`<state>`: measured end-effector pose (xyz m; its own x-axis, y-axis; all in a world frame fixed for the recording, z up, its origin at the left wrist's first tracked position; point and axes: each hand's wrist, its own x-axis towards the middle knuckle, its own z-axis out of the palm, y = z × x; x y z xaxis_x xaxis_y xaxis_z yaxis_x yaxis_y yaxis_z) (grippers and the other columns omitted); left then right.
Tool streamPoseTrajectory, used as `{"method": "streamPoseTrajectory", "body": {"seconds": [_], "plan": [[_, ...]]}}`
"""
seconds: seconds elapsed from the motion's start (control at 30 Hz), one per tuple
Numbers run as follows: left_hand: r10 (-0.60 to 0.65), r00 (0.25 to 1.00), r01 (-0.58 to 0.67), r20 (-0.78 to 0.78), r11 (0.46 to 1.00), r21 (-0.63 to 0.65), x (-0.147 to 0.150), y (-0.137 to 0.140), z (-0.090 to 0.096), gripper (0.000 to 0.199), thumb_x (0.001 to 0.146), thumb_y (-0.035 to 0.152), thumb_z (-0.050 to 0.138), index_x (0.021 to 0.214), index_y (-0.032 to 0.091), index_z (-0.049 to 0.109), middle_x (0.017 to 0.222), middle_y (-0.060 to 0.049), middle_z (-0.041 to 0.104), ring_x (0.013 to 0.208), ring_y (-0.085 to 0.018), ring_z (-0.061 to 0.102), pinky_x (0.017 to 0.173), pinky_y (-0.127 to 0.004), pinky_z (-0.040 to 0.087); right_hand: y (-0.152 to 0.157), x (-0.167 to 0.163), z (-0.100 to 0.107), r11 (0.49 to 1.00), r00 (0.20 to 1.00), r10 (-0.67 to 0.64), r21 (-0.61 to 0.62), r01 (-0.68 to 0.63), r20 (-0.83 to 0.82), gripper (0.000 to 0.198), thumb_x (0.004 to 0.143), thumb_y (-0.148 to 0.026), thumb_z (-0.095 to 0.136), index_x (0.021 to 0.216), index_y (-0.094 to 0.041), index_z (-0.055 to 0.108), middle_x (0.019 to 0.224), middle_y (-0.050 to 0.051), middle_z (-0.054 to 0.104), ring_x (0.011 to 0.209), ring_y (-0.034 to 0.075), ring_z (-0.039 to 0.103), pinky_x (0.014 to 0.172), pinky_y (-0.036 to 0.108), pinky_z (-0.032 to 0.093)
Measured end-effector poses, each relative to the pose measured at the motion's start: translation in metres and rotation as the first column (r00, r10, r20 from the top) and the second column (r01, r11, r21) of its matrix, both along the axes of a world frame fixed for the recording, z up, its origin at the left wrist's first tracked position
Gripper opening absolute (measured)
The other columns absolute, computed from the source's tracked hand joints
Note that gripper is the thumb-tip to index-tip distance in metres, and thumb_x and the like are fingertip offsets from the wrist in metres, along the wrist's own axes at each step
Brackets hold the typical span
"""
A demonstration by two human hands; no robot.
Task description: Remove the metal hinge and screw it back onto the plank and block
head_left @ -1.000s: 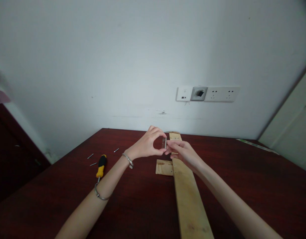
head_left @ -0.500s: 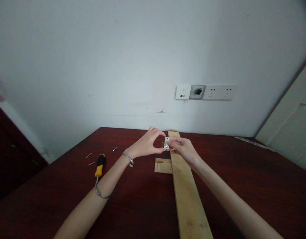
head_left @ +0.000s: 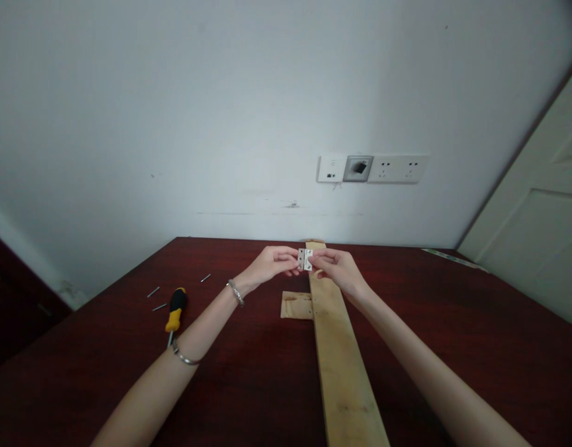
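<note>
A small silver metal hinge (head_left: 305, 259) is held up, unfolded, with screw holes showing in both leaves. My left hand (head_left: 275, 262) pinches its left leaf between thumb and fingers. The right leaf is gripped by my right hand (head_left: 336, 267). Beneath and just behind my hands runs a long pale wooden board (head_left: 344, 366). A short wooden piece (head_left: 295, 305) sticks out from the board's left side, its right end meeting the board's edge.
A yellow and black screwdriver (head_left: 176, 309) lies left of my left forearm. Several screws (head_left: 153, 292) are scattered around it on the dark red table (head_left: 249, 397). A wall with sockets (head_left: 397, 169) rises behind, and a flat strip (head_left: 453, 258) lies at the back right.
My left fingers have closed from a wide curve onto the hinge's left leaf. The hinge now appears opened flat. The view has shifted slightly to the right.
</note>
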<state>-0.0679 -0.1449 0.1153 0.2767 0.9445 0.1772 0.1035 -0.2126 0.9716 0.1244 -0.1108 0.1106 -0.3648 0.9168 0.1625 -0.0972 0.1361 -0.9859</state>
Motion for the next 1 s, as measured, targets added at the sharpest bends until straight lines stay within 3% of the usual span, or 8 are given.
{"method": "streamPoseTrajectory", "body": {"seconds": [0.23, 0.47, 0.67, 1.0], "plan": [[0.084, 0.996, -0.084, -0.022, 0.996, 0.023, 0.0074, -0.003, 0.0023, 0.025, 0.076, 0.023, 0.07, 0.095, 0.007, 0.069, 0.074, -0.006, 0.07, 0.067, -0.011, 0.065, 0.065, -0.02, 0.049, -0.0009, 0.0008, 0.0001, 0.999, 0.999, -0.018, 0.045, 0.016, 0.029, 0.022, 0.063, -0.032, 0.076, 0.075, -0.015, 0.07, 0.061, 0.002, 0.069, 0.054, 0.012, 0.063, 0.048, 0.02, 0.045], [0.146, 0.989, -0.146, 0.019, 0.989, -0.002, 0.0073, -0.0002, -0.0004, 0.024, 0.072, 0.025, 0.075, 0.088, 0.008, 0.07, 0.072, -0.007, 0.07, 0.066, -0.012, 0.065, 0.063, -0.021, 0.05, -0.0009, -0.0009, 0.0001, 0.999, 1.0, -0.007, 0.053, 0.007, 0.003, 0.027, 0.061, -0.034, 0.078, 0.076, -0.014, 0.069, 0.06, 0.002, 0.07, 0.053, 0.012, 0.064, 0.046, 0.019, 0.047], [0.164, 0.986, -0.165, 0.03, 0.985, 0.048, 0.0092, -0.002, -0.0001, 0.026, 0.072, 0.029, 0.077, 0.086, 0.008, 0.069, 0.074, -0.007, 0.071, 0.067, -0.012, 0.065, 0.068, -0.025, 0.054, -0.002, -0.0006, 0.0003, 1.0, 0.999, 0.007, 0.028, -0.006, -0.031, 0.034, 0.058, -0.037, 0.082, 0.078, -0.014, 0.068, 0.061, 0.002, 0.071, 0.054, 0.013, 0.066, 0.047, 0.021, 0.052], [0.187, 0.982, -0.187, 0.013, 0.98, 0.074, 0.0093, 0.0011, -0.0019, 0.018, 0.072, 0.024, 0.074, 0.081, 0.009, 0.068, 0.073, -0.005, 0.07, 0.065, -0.011, 0.064, 0.066, -0.022, 0.053, -0.0048, -0.0022, 0.0021, 1.0, 0.999, -0.007, 0.021, 0.008, -0.037, 0.028, 0.059, -0.027, 0.081, 0.079, -0.013, 0.067, 0.065, 0.002, 0.071, 0.055, 0.013, 0.066, 0.044, 0.02, 0.054]]}}
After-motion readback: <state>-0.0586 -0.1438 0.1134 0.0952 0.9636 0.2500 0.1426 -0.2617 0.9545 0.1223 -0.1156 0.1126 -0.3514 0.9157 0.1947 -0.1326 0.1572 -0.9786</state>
